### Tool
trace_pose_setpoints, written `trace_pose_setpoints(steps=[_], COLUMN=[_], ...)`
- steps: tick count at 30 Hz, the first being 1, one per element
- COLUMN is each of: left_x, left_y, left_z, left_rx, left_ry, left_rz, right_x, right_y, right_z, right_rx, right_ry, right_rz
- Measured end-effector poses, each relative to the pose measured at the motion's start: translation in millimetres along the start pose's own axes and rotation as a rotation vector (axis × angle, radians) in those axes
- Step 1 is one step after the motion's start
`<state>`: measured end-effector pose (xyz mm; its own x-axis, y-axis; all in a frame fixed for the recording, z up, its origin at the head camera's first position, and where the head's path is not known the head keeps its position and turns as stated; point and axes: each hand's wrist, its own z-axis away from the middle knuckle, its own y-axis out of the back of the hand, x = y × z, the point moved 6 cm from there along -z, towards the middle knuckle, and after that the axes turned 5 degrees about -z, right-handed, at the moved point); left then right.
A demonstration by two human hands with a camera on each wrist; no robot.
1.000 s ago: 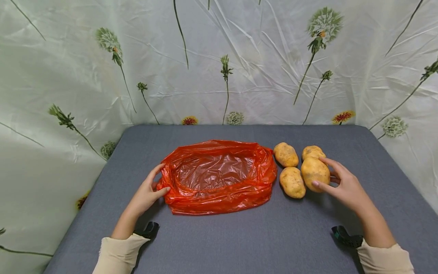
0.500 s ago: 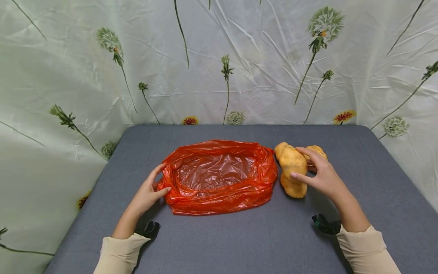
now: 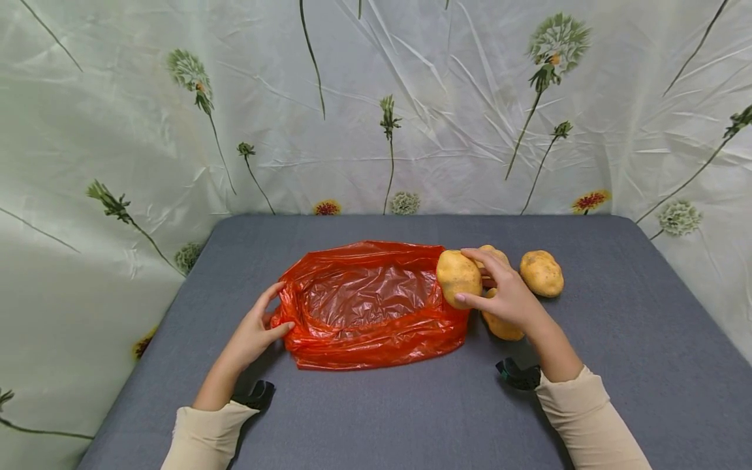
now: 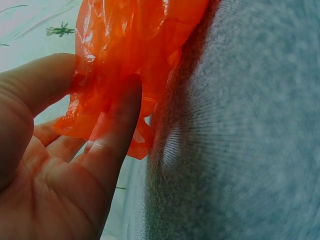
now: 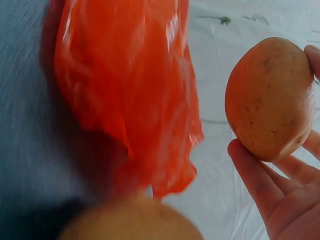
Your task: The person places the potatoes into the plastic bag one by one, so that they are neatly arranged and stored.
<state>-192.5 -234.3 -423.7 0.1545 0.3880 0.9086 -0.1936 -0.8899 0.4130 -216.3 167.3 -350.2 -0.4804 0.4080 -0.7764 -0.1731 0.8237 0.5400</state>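
From where I'm standing, the right hand (image 3: pixel 508 294) is gripping a potato (image 3: pixel 458 281) between thumb and fingers, lifting it clear of the desk (image 3: pixel 399 418) near the right rim of the red bag (image 3: pixel 376 343). The left hand (image 3: pixel 252 333) is pinching the bag's left end. The thin film is looking slack, so a low potato could be snagging the rim and folding the mouth inward; a loose left pinch could be letting the whole bag skid. Fingertips alone are supporting that smooth skin, so a slip could be sending it rolling. The potato is showing a plump, oval, yellow-tan body with scattered dark specks. Beyond the wrist, another potato (image 3: pixel 541 273) is lying apart.
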Motion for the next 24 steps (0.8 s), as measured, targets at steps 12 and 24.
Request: trace_pose_setpoints(steps=[12, 24], left_x=[0.4, 2.4], left_y=[-1.1, -1.6], left_z=[0.2, 0.4], left_rx=[-0.008, -0.008], left_ry=[-0.016, 0.001], left_rz=[0.018, 0.005], right_x=[-8, -8], right_y=[-40, -80], right_z=[-23.8, -44.7], right_rx=[-0.057, -0.117], right_ry=[0.007, 0.037], right_rz=[-0.030, -0.076])
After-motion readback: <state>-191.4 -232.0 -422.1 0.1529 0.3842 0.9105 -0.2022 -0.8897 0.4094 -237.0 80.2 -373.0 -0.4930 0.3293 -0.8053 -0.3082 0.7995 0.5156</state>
